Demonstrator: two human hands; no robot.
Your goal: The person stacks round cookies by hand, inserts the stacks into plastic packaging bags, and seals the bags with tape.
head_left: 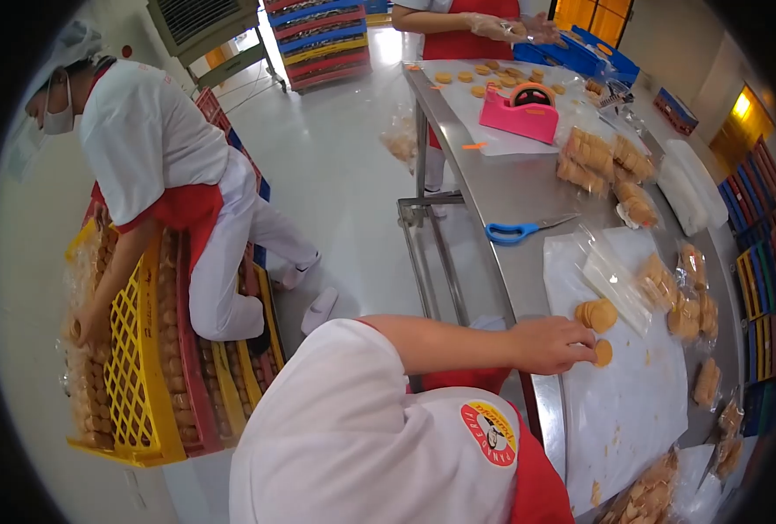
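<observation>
My left hand (556, 346) reaches over the steel table, its fingers pinched at the edge of a round golden biscuit (604, 353). Just above that biscuit, a small stack of similar biscuits (597, 314) leans over on white paper (624, 402) dotted with crumbs. Beside the stack lie clear plastic bags (613, 284). Packed biscuits (685, 314) in clear wrapping sit farther right. My right hand is out of view.
Blue-handled scissors (515, 232) and a pink tape dispenser (519, 113) rest on the steel table (484, 188). A co-worker (165, 175) bends over yellow crates (130, 375) at left. Another person's gloved hands (515, 31) are across the table. Broken biscuits (645, 493) lie bagged near the bottom.
</observation>
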